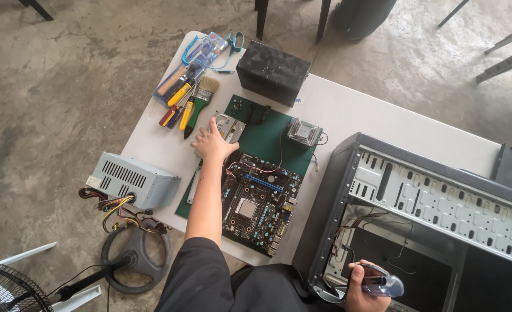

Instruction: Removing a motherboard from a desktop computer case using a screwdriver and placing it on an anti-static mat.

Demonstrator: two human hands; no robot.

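My left hand (211,143) reaches out over the green mat (264,136) and rests on a small silver drive (228,127) at the mat's left edge, beside the dark motherboard (259,201). Fingers are spread flat on it. My right hand (360,283) is at the bottom, closed on a clear-handled screwdriver (383,284), at the lower front corner of the open black computer case (417,208).
Screwdrivers and a brush (189,98) lie at the white table's (354,115) far left. A black box (273,72), a CPU cooler (304,132), a grey power supply (135,180) with loose cables, and a floor fan (13,289) stand around.
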